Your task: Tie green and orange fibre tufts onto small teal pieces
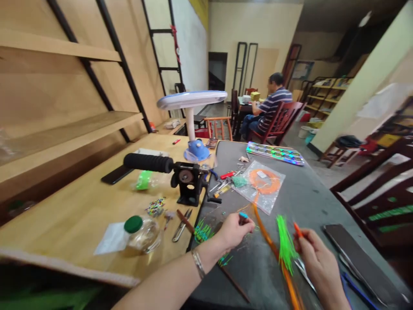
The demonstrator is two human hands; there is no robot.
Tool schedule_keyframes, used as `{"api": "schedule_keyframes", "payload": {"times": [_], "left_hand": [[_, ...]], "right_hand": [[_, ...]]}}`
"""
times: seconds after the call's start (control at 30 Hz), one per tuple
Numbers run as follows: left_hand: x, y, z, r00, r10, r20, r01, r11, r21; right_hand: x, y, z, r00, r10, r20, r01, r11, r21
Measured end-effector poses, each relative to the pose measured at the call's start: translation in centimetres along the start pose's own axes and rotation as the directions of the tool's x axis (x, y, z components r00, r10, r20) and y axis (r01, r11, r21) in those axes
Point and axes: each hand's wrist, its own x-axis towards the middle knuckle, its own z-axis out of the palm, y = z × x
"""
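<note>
My left hand [235, 230] is closed in a pinch on a small dark piece with a light blue tip [243, 215], just above the grey table [300, 193]. My right hand [318, 254] is closed on a thin orange stick [297, 229]. Between them stands a bundle of bright green strands [284, 245], and I cannot tell which hand holds it. A long orange strip [274, 254] runs along the table under both hands. A silver bracelet [197, 263] circles my left wrist.
A black vise with a foam handle [189, 178], a desk lamp [193, 116], a green-capped jar [142, 232], scissors [180, 226], beads [155, 206] and a bag of orange cord [263, 183] lie around. A seated person [269, 110] is far behind. Wooden chairs [380, 193] stand right.
</note>
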Motion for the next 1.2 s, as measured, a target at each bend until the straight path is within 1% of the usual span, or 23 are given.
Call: {"api": "schedule_keyframes", "payload": {"times": [0.03,0.1,0.2,0.3,0.4,0.47,0.53,0.6,0.67,0.77,0.87,1.0,1.13,1.2], "left_hand": [[0.1,0.0,0.0,1.000,0.011,-0.010,-0.010,1.000,0.009],[0.2,0.1,0.0,0.999,0.028,-0.028,-0.027,0.999,0.029],[0.4,-0.1,0.2,0.998,0.029,-0.057,-0.026,0.998,0.057],[0.5,-0.4,0.4,0.997,0.023,-0.068,-0.017,0.996,0.085],[0.6,-0.8,0.4,0.996,0.020,-0.090,-0.010,0.994,0.113],[0.6,-1.1,0.4,0.994,0.040,-0.098,-0.025,0.989,0.146],[0.5,-1.4,0.3,0.991,0.097,-0.089,-0.076,0.973,0.216],[0.4,-1.5,0.2,0.983,0.164,-0.078,-0.133,0.943,0.305],[0.2,-1.5,0.1,0.976,0.206,-0.073,-0.165,0.914,0.371],[0.0,-1.2,0.0,0.971,0.231,-0.059,-0.183,0.881,0.436],[-0.3,-0.8,0.0,0.966,0.251,-0.056,-0.192,0.850,0.491],[-0.5,-0.5,0.0,0.964,0.264,-0.046,-0.202,0.830,0.520],[-0.7,-0.2,0.0,0.966,0.253,-0.052,-0.193,0.842,0.504],[-0.8,-0.1,0.1,0.968,0.249,-0.045,-0.194,0.845,0.498]], "right_hand": [[-1.0,-1.2,0.8,0.998,-0.061,0.027,0.059,0.997,0.053],[-3.1,-3.7,2.3,0.976,-0.211,0.058,0.201,0.969,0.142],[-5.1,-6.4,4.2,0.903,-0.405,0.143,0.381,0.909,0.169],[-5.7,-7.5,5.2,0.819,-0.555,0.146,0.531,0.829,0.175],[-5.5,-8.2,5.5,0.730,-0.674,0.118,0.652,0.737,0.175],[-5.6,-8.8,5.8,0.661,-0.740,0.129,0.716,0.672,0.188],[-5.8,-9.6,6.3,0.597,-0.785,0.163,0.759,0.619,0.202],[-6.2,-10.3,6.9,0.553,-0.807,0.205,0.785,0.588,0.197],[-6.6,-10.9,7.7,0.540,-0.802,0.255,0.794,0.586,0.163],[-6.9,-11.6,8.7,0.553,-0.766,0.327,0.780,0.614,0.122],[-7.0,-12.1,8.9,0.555,-0.742,0.375,0.757,0.638,0.140],[-7.0,-12.4,8.6,0.559,-0.740,0.375,0.745,0.646,0.163],[-7.0,-12.6,8.6,0.582,-0.737,0.343,0.742,0.654,0.146],[-7.1,-12.9,8.8,0.586,-0.734,0.343,0.740,0.657,0.140]]}}
